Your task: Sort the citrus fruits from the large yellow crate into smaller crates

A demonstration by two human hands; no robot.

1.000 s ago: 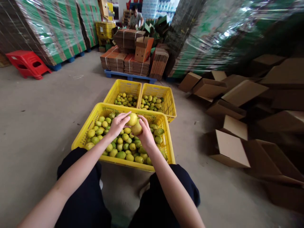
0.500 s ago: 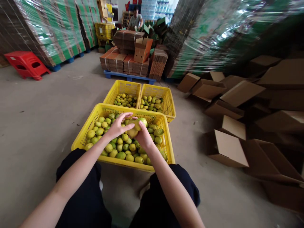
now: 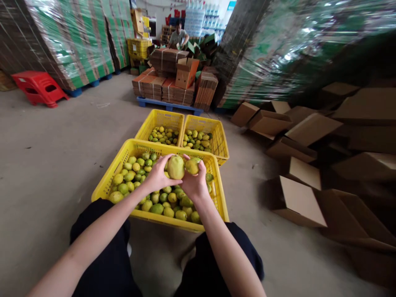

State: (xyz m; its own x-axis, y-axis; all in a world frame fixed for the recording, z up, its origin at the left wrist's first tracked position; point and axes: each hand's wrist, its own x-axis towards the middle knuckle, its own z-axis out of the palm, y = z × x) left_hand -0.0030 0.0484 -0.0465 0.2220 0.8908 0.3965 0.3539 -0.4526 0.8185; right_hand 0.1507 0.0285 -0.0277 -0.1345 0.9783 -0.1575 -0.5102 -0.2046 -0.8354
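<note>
My left hand [image 3: 158, 175] is closed around a large yellow-green lemon [image 3: 176, 167], thumb below and fingers above. Beside it, my right hand [image 3: 195, 183] grips a smaller lemon [image 3: 192, 166] between thumb and fingers. The two hands are close together, over a big yellow crate [image 3: 111, 175] in front of my knees. Many yellow and green lemons [image 3: 157, 208] lie loose in this crate. My forearms and hands hide part of them.
Two smaller yellow crates [image 3: 223, 138] with lemons stand just behind. Farther back, flattened cartons lie on a blue pallet [image 3: 168, 106], with a person [image 3: 177, 36] beyond. Open cardboard boxes [image 3: 301, 202] pile up at right. A red stool [image 3: 41, 88] stands at left.
My left hand has closed on the large lemon, and the two lemons are now held side by side, one in each hand. The view has tilted slightly upward.
</note>
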